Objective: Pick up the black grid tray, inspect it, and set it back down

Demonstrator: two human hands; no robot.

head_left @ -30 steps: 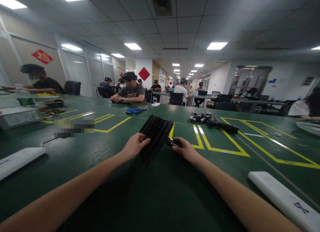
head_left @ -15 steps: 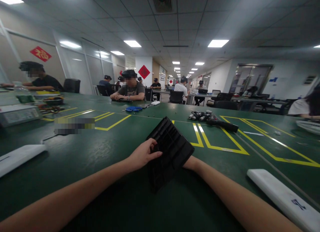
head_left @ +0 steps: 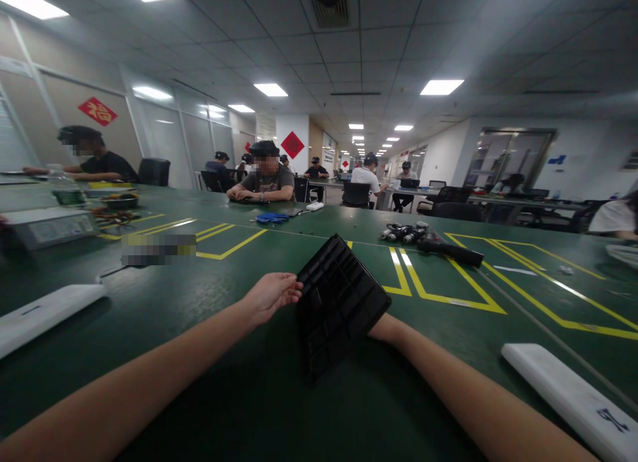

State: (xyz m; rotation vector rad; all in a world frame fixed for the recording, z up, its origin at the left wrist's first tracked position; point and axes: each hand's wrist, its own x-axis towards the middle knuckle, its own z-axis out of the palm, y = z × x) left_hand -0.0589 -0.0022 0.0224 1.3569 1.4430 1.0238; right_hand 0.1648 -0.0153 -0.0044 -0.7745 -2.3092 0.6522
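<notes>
Over to the head view: seeing a black tray (head_left: 343, 309) held aslant over the table (head_left: 244, 409), with ribbed side showing. Placing left hand (head_left: 274, 296) at the tray's left edge, with fingers bunched, pinching or merely touching impossible to say. Tucking right hand (head_left: 383, 328) behind the tray's right side, with grip hidden, so unreadable. Apparently steadying the tray at a tilt, calling next for firm support from both sides.

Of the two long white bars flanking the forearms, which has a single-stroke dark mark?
The left bar, beside the left forearm: its mark is one line, while the right bar shows several strokes.
</notes>
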